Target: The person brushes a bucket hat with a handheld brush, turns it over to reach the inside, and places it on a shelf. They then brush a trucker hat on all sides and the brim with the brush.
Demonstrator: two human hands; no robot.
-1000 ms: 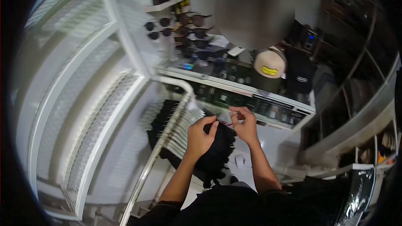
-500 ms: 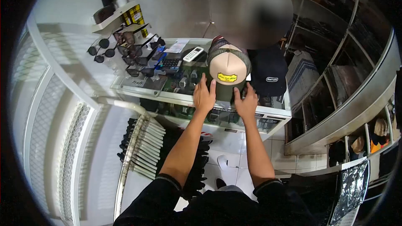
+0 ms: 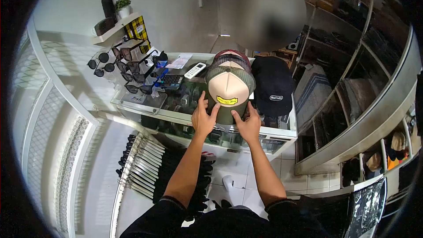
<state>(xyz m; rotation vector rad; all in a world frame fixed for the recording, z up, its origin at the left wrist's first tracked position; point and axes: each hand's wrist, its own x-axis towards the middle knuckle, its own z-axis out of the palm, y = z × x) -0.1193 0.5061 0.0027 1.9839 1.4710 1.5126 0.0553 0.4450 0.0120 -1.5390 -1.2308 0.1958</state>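
A stack of trucker caps stands on the glass display counter (image 3: 275,131). The front trucker cap (image 3: 228,87) has a beige front, a yellow patch, and a dark green brim. On the brim's left side, my left hand (image 3: 204,118) rests with its thumb on top and fingers along the edge. The opposite side is held by my right hand (image 3: 247,125), thumb over the brim, fingertips partly hidden. Beside this stack, to the right, sits a black cap (image 3: 273,86) with a small white-outlined patch. Mesh backs of further caps show behind the front one.
Sunglasses (image 3: 134,68) fill a stand at the counter's left, near a calculator (image 3: 171,82) and white remote (image 3: 194,70). Below is a rack of white hangers (image 3: 143,163) with dark clothes. Shelves (image 3: 348,61) curve along the right. A blurred area covers the back.
Both hands have closed in on the front cap's brim, thumbs now over it. The camera view has shifted, so the counter and caps appear lower and slightly left.
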